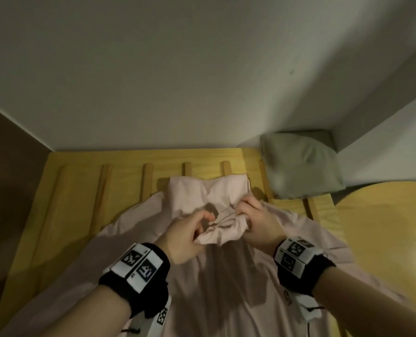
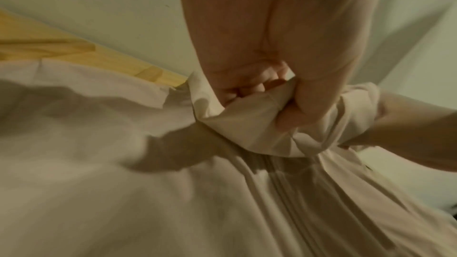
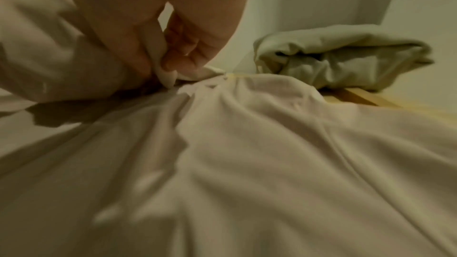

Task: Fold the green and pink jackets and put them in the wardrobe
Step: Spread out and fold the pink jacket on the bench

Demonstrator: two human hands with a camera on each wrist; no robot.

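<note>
My left hand [image 1: 187, 235] and right hand [image 1: 260, 223] each gripped the pink jacket [image 1: 226, 288] at its collar, bunching it to straighten the front for folding.

Bare forearms, black wrist straps [image 1: 139, 285]; white blocks with black square markers [image 1: 293, 254]

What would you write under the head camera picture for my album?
Both hands, left hand and right hand, bunch up the pink jacket beside the folded green jacket.
</note>
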